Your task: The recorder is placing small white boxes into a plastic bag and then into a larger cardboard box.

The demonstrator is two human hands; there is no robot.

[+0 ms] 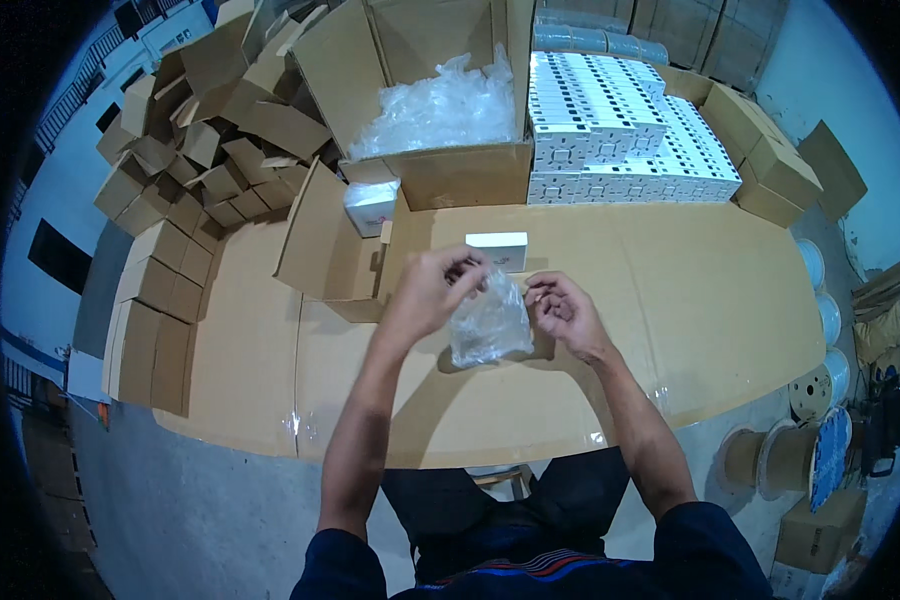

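At the frame's centre the left hand [432,290] pinches the top of a clear plastic bag [488,325], fingers closed on its upper edge. The right hand [567,310] sits just beside the bag's right edge, fingers curled; whether it grips the film cannot be told. The step looks like opening the bag; next calls for spreading its mouth. A small white box [498,250] lies just above on the cardboard-covered tabletop [710,300], with stacked white boxes [620,130] at upper right.
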